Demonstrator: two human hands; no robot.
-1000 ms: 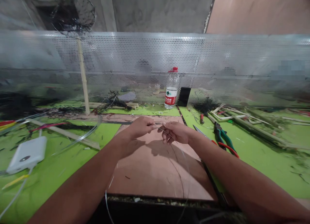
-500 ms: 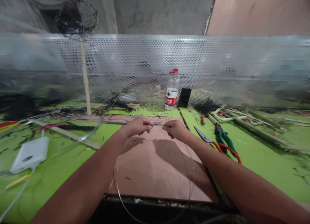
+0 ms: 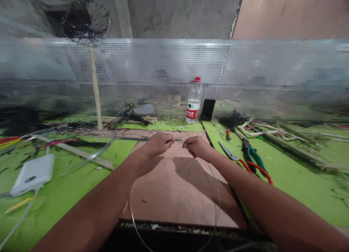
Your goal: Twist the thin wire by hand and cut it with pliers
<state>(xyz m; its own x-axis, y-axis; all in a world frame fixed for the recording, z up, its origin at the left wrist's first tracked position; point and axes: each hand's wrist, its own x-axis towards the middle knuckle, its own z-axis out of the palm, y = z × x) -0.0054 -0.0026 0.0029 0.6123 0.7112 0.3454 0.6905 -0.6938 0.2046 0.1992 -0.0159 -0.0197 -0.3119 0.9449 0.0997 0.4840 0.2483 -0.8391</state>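
A thin clear strand (image 3: 132, 204) is pinched between together-pressed fingertips of the left hand (image 3: 158, 144) and right hand (image 3: 198, 147) above the brown tabletop (image 3: 169, 197), and is looped past the near edge.

- Strand (image 3: 131, 203): clear, colourless, pale glints.
- Board (image 3: 163, 194): plain pinkish brown.
- Bench (image 3: 65, 194): lime green, dark-flecked.
- Scissors (image 3: 231, 155): grey blades, orange-red handles.
- Pliers (image 3: 247, 152): green-and-black handles.
- Bottle (image 3: 193, 94): transparent; red cap (image 3: 197, 79); label (image 3: 193, 110) white over red, green emblem.
- Upright slab (image 3: 208, 110): black.
- Screen (image 3: 141, 59): silver-grey, regular dotted perforation pattern.
- Box (image 3: 36, 171): white, one grey oval.
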